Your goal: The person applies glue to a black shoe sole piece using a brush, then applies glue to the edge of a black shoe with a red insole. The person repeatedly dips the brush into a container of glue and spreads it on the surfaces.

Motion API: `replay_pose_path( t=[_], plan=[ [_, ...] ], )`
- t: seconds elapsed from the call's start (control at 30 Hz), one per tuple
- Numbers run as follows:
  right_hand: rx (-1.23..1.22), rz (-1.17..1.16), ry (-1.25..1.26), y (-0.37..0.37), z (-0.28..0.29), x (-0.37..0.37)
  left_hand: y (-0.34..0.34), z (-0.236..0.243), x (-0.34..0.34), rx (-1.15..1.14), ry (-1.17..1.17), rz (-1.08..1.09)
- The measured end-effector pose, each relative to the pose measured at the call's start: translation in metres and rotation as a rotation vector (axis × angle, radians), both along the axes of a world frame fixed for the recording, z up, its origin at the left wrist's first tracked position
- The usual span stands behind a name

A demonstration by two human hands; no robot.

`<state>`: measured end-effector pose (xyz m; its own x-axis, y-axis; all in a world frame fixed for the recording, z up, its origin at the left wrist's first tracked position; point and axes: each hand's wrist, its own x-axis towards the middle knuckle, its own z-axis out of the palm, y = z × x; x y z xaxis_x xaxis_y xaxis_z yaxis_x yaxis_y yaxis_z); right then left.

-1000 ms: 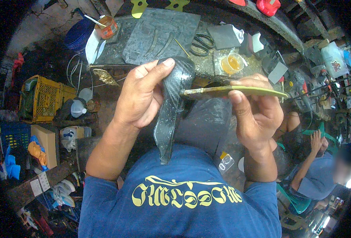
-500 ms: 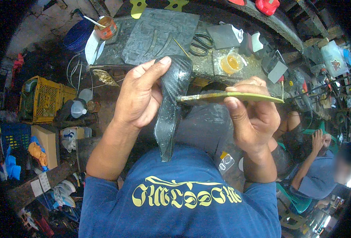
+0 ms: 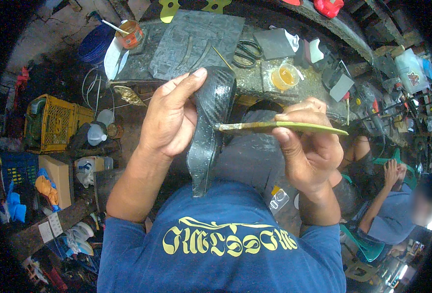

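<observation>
The paintbrush (image 3: 255,126) sits lower against the carbon-weave piece (image 3: 216,100) than a second ago, right fingers (image 3: 304,116) clamped on its handle, seemingly for fine control, left fingers (image 3: 192,82) gripping the piece's upper edge, likely steadying it above the lap (image 3: 250,158).

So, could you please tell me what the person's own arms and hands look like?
The left hand and right hand are both bare, as are the forearms. Short blue sleeves end near the elbows, matching the T-shirt, which has ornate yellow lettering across its front.
</observation>
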<state>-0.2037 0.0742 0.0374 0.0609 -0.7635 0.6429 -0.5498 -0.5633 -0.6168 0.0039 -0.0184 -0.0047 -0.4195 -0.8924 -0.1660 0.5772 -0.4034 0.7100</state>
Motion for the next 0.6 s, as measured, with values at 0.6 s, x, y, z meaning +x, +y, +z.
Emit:
replay_pose_path(
  t=[0.6],
  plan=[
    [0.129, -0.069, -0.777, -0.012, -0.028, 0.012, 0.011, 0.000, 0.000, 0.285, 0.237, -0.154]
  ],
)
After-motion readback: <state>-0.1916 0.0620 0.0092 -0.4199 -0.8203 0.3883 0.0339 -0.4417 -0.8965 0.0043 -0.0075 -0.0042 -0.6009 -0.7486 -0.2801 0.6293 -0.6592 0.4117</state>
